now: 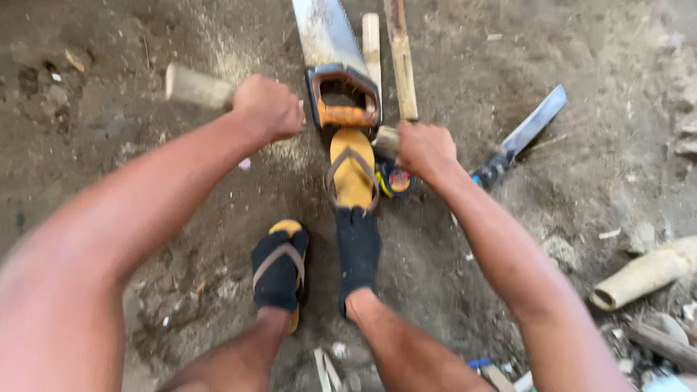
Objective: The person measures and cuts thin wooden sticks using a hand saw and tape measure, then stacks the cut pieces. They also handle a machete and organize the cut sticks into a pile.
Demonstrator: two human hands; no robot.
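Bare dirt floor (552, 65), dusted with pale sawdust, runs under everything in the head view. My left hand (267, 107) is fisted tight round a pale wooden billet (196, 87), raised like a mallet. My right hand (425, 149) is closed on the butt of a bamboo stick (401, 58) that lies along the ground beside a second strip (372, 43) — what the grip hides I cannot tell. A handsaw (335, 65) lies between the hands, its handle at the toe of my right sandal (353, 170); a tape measure (396, 178) sits just beside that foot, a knife (526, 134) well right. To strike well I judge the stick must be pinned flat, the blow square — fingers clear of the landing point.
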